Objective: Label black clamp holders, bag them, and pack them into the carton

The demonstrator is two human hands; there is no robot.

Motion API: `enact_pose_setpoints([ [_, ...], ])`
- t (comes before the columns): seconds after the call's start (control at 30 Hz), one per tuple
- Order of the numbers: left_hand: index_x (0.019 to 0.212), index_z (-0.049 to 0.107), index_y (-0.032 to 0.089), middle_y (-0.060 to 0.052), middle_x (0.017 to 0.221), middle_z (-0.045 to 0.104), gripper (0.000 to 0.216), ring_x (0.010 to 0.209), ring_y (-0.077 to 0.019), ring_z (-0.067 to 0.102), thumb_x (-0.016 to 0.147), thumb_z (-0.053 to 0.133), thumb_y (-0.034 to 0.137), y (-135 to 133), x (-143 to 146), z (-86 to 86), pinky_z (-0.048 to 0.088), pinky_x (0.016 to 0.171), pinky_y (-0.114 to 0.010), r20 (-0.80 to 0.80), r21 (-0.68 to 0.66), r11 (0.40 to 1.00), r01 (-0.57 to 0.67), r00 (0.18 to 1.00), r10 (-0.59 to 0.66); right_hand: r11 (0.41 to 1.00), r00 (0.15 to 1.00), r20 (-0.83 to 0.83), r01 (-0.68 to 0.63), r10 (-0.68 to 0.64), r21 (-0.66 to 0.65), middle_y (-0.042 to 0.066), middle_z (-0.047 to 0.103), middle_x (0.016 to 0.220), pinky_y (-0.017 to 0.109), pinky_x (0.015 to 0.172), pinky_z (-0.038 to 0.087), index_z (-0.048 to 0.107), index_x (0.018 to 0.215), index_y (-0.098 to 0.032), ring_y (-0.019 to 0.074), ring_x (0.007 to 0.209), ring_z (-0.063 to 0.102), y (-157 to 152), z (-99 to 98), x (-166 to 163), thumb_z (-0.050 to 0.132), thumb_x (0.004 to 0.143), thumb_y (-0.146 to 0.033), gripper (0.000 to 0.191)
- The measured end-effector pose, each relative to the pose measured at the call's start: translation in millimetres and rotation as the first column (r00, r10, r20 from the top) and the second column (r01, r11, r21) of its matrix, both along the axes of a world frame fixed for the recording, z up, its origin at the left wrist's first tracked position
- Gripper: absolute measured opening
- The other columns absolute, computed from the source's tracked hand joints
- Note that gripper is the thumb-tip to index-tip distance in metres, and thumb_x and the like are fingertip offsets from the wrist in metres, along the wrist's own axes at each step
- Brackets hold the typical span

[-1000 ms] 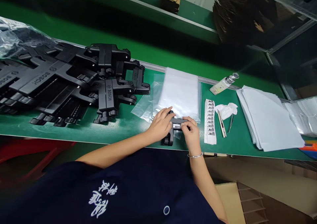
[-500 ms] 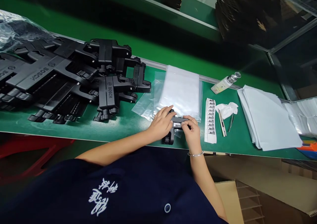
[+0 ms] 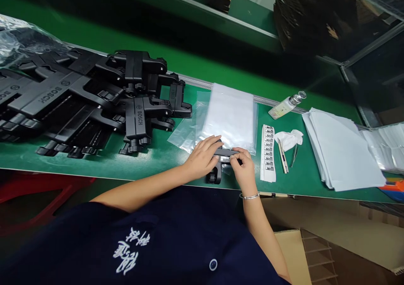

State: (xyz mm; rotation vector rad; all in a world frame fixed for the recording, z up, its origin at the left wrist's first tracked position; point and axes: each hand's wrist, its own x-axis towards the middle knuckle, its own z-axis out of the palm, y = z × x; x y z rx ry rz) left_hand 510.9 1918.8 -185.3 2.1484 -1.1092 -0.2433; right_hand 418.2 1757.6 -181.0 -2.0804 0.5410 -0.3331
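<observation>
Left hand (image 3: 202, 158): fingers nearly straight over black bracket (image 3: 224, 152); whether gripping, cannot tell. Bracket: on bench (image 3: 160, 155), beside plastic bags (image 3: 230, 112); probably stiff, light; best held by both ends. Right hand (image 3: 245, 170): thumb and fingers pinching its right end.

The bare left forearm (image 3: 148, 189) reaches in from the lower left at a shallow slant, its hand (image 3: 201, 159) palm down, the fingers (image 3: 211, 142) close together, slightly bent and angled toward the right. The bare right forearm (image 3: 264, 230) rises more steeply from the lower right; its hand (image 3: 245, 169) has curled fingers, with thumb and forefinger drawn near each other. The two hands sit near each other but apart
</observation>
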Motion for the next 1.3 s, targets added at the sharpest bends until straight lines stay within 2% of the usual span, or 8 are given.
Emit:
enact_pose_setpoints([
  [0.1,0.136,0.047,0.019,-0.008,0.151,0.041,0.048,0.144,-0.0290,0.027,0.088,0.046,0.026,8.2,5.8,1.5,0.027,0.115,-0.054,0.034,0.103,0.987,0.124,0.991,-0.128,0.994,1.000,0.016,-0.007,0.006,0.111,0.009,0.064,0.108,0.046,0.099,0.036,0.058,0.063,-0.021,0.0270,0.108,0.055,-3.8,-0.4,0.0,0.057,0.079,-0.030,0.018],
  [0.2,0.142,0.042,0.018,-0.008,0.153,0.038,0.054,0.145,-0.0292,0.025,0.089,0.046,0.029,10.7,8.0,-1.6,0.026,0.115,-0.054,0.078,0.166,0.975,0.147,0.984,-0.161,0.980,0.999,0.033,-0.014,0.008,0.197,0.009,0.063,0.109,0.045,0.099,0.036,0.058,0.062,-0.021,0.0265,0.109,0.055,-5.9,-0.4,-0.5,0.057,0.080,-0.030,0.020],
  [0.4,0.143,0.041,0.017,-0.008,0.154,0.037,0.055,0.145,-0.0286,0.024,0.089,0.046,0.029,8.2,5.7,-7.2,0.026,0.115,-0.052,0.120,0.183,0.975,0.126,0.981,-0.149,0.997,1.000,0.005,-0.010,0.010,0.080,0.009,0.064,0.108,0.048,0.100,0.034,0.060,0.063,-0.021,0.0278,0.109,0.053,-1.3,-1.5,-0.6,0.058,0.079,-0.031,0.019],
  [1.17,0.144,0.040,0.018,-0.009,0.154,0.036,0.057,0.145,-0.0302,0.024,0.088,0.047,0.027,8.4,5.7,-7.5,0.026,0.116,-0.053,0.094,0.166,0.977,0.132,0.984,-0.149,0.999,1.000,-0.003,-0.024,0.024,0.022,0.009,0.064,0.107,0.046,0.098,0.037,0.059,0.065,-0.021,0.0260,0.108,0.055,-0.2,0.8,-0.2,0.056,0.081,-0.029,0.018],
  [1.3,0.134,0.052,0.017,-0.013,0.148,0.044,0.045,0.142,-0.0313,0.031,0.090,0.047,0.027,11.7,8.8,-10.7,0.032,0.112,-0.052,0.187,0.092,0.974,0.207,0.957,-0.221,0.999,0.999,-0.013,-0.029,0.029,-0.020,0.009,0.064,0.107,0.046,0.098,0.037,0.058,0.065,-0.022,0.0258,0.107,0.055,3.8,1.2,0.9,0.055,0.082,-0.029,0.018],
])
